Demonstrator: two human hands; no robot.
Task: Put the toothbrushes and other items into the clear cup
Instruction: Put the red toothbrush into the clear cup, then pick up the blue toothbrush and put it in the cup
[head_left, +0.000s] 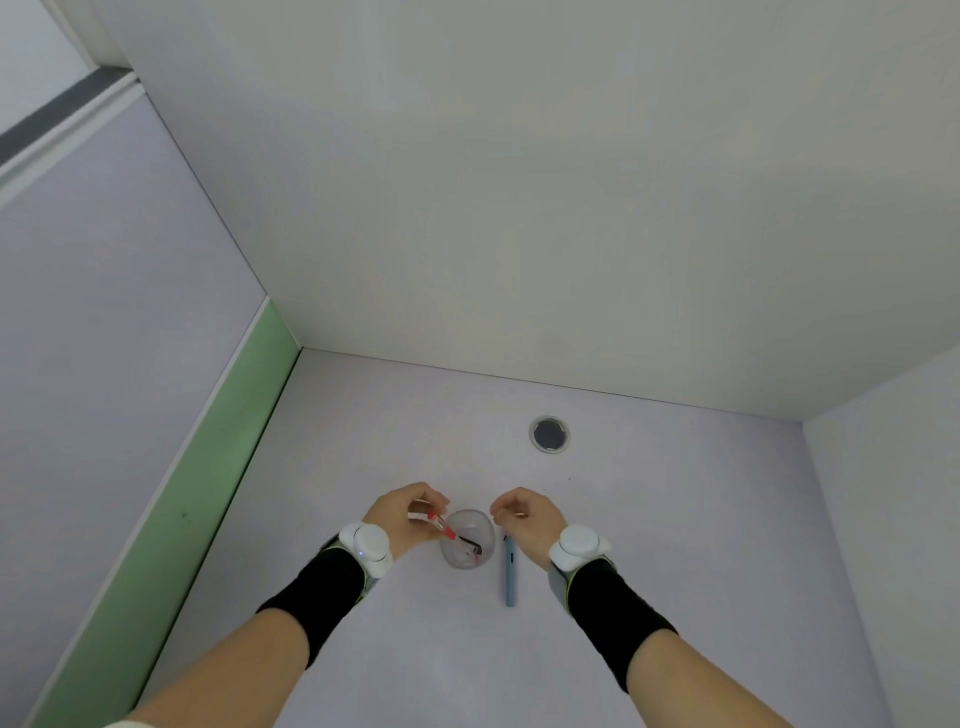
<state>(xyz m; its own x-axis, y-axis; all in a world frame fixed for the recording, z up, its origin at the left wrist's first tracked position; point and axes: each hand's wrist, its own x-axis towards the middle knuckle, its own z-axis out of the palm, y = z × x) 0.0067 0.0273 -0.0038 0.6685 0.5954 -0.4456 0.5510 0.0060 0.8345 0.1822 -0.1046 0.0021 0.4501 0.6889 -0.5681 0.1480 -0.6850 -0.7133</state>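
Note:
A clear cup (475, 525) stands on the pale lilac table between my two hands. My left hand (408, 514) pinches the top of a red toothbrush (448, 530), which slants down into the cup with its lower end inside. A dark item lies in the cup's bottom; what it is I cannot tell. A blue toothbrush (510, 577) lies flat on the table just right of the cup, pointing toward me. My right hand (527, 517) hovers right of the cup above the blue toothbrush's far end, fingers curled and holding nothing that I can see.
A round metal-rimmed hole (549, 434) sits in the table behind the cup. White walls close the back and right side. A green strip (208, 467) runs along the table's left edge. Both wrists wear white sensors and black bands.

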